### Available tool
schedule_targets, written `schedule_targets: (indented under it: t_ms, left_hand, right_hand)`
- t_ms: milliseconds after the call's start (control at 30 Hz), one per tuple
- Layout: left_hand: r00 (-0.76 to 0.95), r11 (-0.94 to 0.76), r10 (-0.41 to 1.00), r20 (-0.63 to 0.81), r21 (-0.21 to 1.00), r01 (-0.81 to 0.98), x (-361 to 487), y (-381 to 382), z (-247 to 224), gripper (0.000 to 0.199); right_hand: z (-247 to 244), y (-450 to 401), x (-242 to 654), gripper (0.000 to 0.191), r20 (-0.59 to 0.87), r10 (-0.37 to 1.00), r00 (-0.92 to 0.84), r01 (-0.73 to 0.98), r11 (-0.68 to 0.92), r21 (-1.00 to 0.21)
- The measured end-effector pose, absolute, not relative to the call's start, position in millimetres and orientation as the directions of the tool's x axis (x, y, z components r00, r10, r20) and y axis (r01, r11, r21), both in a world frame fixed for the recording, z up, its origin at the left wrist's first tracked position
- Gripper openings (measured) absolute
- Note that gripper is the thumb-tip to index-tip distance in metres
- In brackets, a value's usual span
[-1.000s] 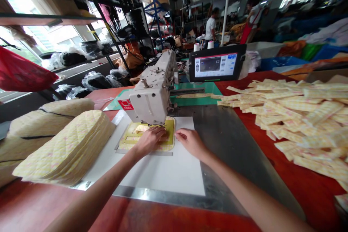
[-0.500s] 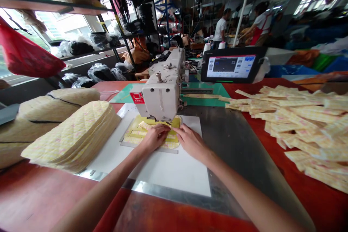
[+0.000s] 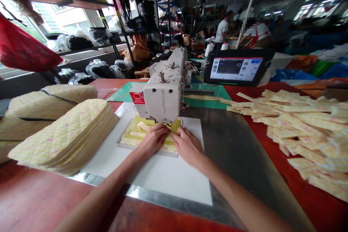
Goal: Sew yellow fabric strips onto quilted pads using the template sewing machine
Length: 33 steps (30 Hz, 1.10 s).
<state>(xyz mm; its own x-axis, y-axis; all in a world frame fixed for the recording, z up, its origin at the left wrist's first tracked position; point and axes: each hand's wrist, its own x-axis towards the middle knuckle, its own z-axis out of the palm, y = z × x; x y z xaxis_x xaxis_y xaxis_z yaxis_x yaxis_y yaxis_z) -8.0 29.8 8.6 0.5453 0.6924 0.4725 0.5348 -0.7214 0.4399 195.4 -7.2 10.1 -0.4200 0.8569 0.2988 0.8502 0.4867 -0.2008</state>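
Beneath the head of a white sewing machine (image 3: pixel 162 98) lies a yellow slotted template (image 3: pixel 134 135) over a pale quilted fabric piece. A short yellow-checked fabric strip (image 3: pixel 142 126) lies across the template, and its right part runs under my fingers. My left hand (image 3: pixel 153 139) pinches this strip just left of the needle area. My right hand (image 3: pixel 188 144) presses its closed fingertips close to the left ones, at the right side of the template. What the right fingertips hold is hidden by the hand.
A stack of quilted oval pieces (image 3: pixel 63 136) stands at left, beside tied bundles (image 3: pixel 51 107). Loose fabric strips (image 3: pixel 304 119) are heaped at right. A control screen (image 3: pixel 236 68) sits behind the metal plate (image 3: pixel 231 148). Two people work in the background.
My right hand has shifted slightly down and left, its fingers more curled beside the template. My left hand stays at the strip. The view has tilted a little.
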Motion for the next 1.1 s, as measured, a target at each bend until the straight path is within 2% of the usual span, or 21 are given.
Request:
schedule_targets:
  t_ms: [333, 533, 800, 1100]
  left_hand:
    - [0.654, -0.773, 0.633, 0.414, 0.297, 0.56, -10.7, 29.4, 5.1, 0.04]
    - [0.695, -0.775, 0.628, 0.35, 0.205, 0.598, -7.4, 27.8, 14.5, 0.037]
    - [0.658, -0.746, 0.665, 0.352, 0.292, 0.598, -7.5, 25.0, 17.8, 0.043]
    - [0.644, -0.748, 0.663, 0.383, 0.308, 0.587, -11.2, 32.2, 6.2, 0.038]
  right_hand:
    - [10.7, -7.5, 198.0, 0.024, 0.298, 0.86, -0.414, 0.824, 0.493, -0.28]
    - [10.0, -7.6, 197.3, 0.025, 0.302, 0.856, -0.419, 0.819, 0.5, -0.282]
    - [10.5, -7.8, 196.3, 0.025, 0.298, 0.86, -0.415, 0.825, 0.493, -0.275]
    - [10.6, -8.0, 199.0, 0.025, 0.292, 0.863, -0.411, 0.813, 0.493, -0.311]
